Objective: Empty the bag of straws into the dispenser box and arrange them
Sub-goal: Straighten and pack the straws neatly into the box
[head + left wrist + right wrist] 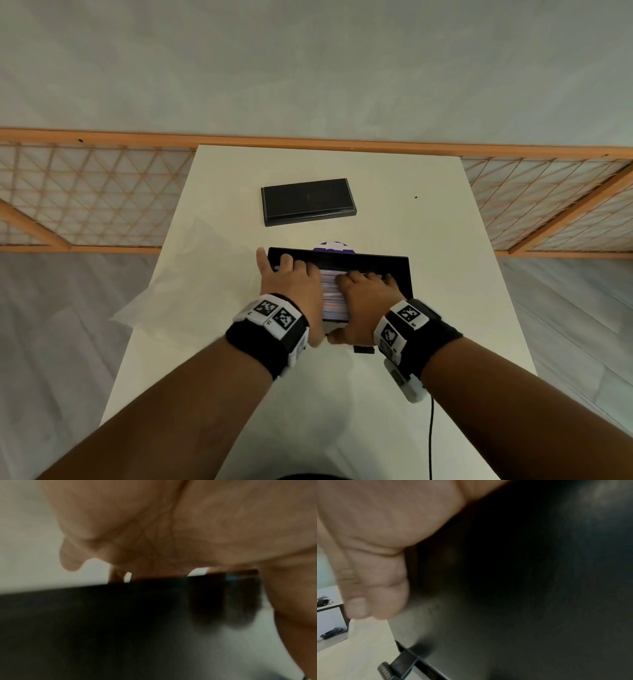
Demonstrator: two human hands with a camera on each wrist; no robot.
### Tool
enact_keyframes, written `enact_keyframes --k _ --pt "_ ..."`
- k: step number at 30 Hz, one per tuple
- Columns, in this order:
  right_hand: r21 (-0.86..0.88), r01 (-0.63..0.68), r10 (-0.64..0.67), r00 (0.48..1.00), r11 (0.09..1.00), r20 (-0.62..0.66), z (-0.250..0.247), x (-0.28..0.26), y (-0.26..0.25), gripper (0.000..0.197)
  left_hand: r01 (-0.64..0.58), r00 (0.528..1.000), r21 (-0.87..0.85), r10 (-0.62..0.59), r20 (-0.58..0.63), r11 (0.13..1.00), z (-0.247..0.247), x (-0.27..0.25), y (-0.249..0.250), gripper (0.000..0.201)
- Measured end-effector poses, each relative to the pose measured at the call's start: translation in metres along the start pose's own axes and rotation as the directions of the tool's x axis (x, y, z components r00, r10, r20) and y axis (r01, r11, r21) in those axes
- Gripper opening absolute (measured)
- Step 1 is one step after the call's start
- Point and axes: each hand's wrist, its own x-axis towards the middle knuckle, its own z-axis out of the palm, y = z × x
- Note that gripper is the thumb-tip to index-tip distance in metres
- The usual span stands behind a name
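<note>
The black dispenser box (400, 270) stands open at the table's middle, with coloured straws (334, 298) lying in it. My left hand (291, 284) lies over the box's left part, fingers down on the straws, little finger spread past the left end. My right hand (363, 294) covers the right part, fingers stretched along the straws. Both thumbs rest against the front wall. In the left wrist view my palm (171, 527) hovers over the box's dark wall (120, 615). The right wrist view has my thumb (376, 574) against the black wall (505, 601). A clear empty bag (178, 274) lies to the left.
The box's black lid (308, 202) lies flat farther back on the white table (462, 308). A purple and white round thing (334, 246) peeks out behind the box. A small black knob (363, 349) juts from the box's front. An orange lattice railing (102, 192) runs behind the table.
</note>
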Motion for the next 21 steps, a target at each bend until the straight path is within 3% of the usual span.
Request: enact_keyframes --k 3,9,14,17,21 --pt "-0.003 0.016 -0.016 1.0 1.0 -0.013 0.003 -0.006 0.002 0.091 -0.01 1.0 0.017 0.01 0.017 1.0 0.013 0.003 0.005 0.109" --pt "-0.031 0.047 -0.047 0.999 0.998 -0.019 0.012 -0.02 -0.001 0.084 -0.046 0.999 -0.002 0.046 0.025 0.999 0.023 -0.014 0.009 0.075" --pt "-0.032 0.068 -0.069 0.997 0.997 -0.036 0.011 -0.021 -0.003 0.083 -0.124 0.992 -0.184 0.126 0.0 0.975 0.02 -0.007 0.014 0.094" --pt "-0.042 0.055 -0.058 0.996 0.998 -0.068 0.013 -0.022 -0.003 0.082 -0.14 0.989 -0.262 0.148 0.011 0.955 0.03 0.001 0.01 0.092" --pt "-0.023 0.005 -0.006 0.998 1.0 -0.06 0.018 -0.022 -0.005 0.106 -0.164 0.986 -0.227 0.161 -0.033 0.96 0.041 0.003 0.009 0.094"
